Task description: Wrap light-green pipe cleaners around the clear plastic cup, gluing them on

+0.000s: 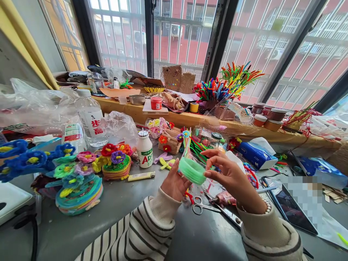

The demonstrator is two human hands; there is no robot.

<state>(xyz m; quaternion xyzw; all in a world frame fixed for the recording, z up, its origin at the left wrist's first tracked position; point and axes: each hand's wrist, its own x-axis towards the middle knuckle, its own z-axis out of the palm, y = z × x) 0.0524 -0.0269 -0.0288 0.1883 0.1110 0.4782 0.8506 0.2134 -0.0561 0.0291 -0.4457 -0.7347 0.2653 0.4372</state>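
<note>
A light green coiled ring (191, 171), fuzzy-looking like wound pipe cleaner, is held up above the grey table, tilted toward me. My left hand (175, 183) grips its left side from below, with the thumb up along the edge. At the right edge, my right hand (221, 170) pinches the ring between thumb and finger while its other fingers are raised. Scissors (199, 206) lie on the table below the hands, beside a larger dark-bladed tool (231, 216). Behind the ring is a bunch of green pipe cleaners (199, 149), partly hidden.
On the left stand pipe-cleaner flowers on a coiled base (78, 197), a white bottle (144, 149), a lighter (141, 176) and a large clear bottle (92, 119). To the right are a blue tissue pack (255, 154) and a tablet (293, 206). Pipe cleaners (214, 90) crowd the sill.
</note>
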